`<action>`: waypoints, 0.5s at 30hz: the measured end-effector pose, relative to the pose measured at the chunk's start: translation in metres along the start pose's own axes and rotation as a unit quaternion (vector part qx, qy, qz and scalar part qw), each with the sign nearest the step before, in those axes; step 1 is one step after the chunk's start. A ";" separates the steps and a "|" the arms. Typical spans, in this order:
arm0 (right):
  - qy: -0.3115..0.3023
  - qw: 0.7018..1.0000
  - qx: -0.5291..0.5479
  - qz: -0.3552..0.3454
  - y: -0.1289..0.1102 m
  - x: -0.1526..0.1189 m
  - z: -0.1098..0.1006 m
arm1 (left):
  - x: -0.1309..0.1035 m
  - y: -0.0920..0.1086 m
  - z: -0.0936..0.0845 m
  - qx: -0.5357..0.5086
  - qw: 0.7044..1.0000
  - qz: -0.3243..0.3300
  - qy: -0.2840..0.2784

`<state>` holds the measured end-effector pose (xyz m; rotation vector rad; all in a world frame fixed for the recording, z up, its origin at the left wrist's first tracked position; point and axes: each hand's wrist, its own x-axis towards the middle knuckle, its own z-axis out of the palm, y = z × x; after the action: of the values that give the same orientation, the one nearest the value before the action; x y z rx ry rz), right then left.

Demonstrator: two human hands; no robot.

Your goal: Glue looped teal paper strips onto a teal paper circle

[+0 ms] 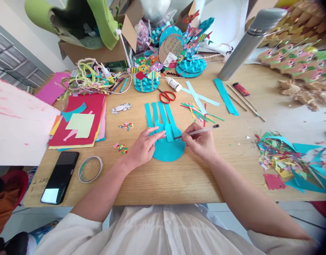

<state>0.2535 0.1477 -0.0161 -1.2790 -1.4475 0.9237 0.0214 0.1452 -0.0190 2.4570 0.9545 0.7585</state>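
A round blue paper disc (pixel 169 152) lies on the table in front of me, with several blue paper strips (pixel 171 115) lying over its far part and reaching away from me. My left hand (pixel 144 146) rests flat on the disc and strips with its fingers stretched out. In my right hand (pixel 201 143) is a pen (pixel 205 130) with a pale barrel, pinched between thumb and fingers. Its tip meets the blue paper by the rightmost strip. Red-handled scissors (pixel 167 96) lie just beyond the strips.
Stacked coloured paper (pixel 56 136), a phone (pixel 60 177) and a tape roll (pixel 90 169) lie to the left. Thin paper strips (pixel 198 112) and a glue bottle (pixel 173 84) are beyond my hands. A grey flask (pixel 247 46) stands back right; paper scraps (pixel 282 156) lie right.
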 end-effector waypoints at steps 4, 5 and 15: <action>-0.002 1.000 0.001 0.005 0.002 0.001 -0.002 | 0.009 0.001 0.003 0.026 0.999 0.008 -0.033; -0.002 1.000 0.003 0.009 0.003 0.001 -0.002 | 0.011 0.000 0.004 0.034 0.999 0.008 -0.034; -0.033 0.999 -0.011 0.008 0.005 0.000 0.000 | 0.015 -0.004 0.018 0.065 0.997 0.003 -0.032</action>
<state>0.2547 0.1488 -0.0205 -1.2892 -1.5053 0.9713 0.0396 0.1556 -0.0306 2.5787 1.0026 0.6345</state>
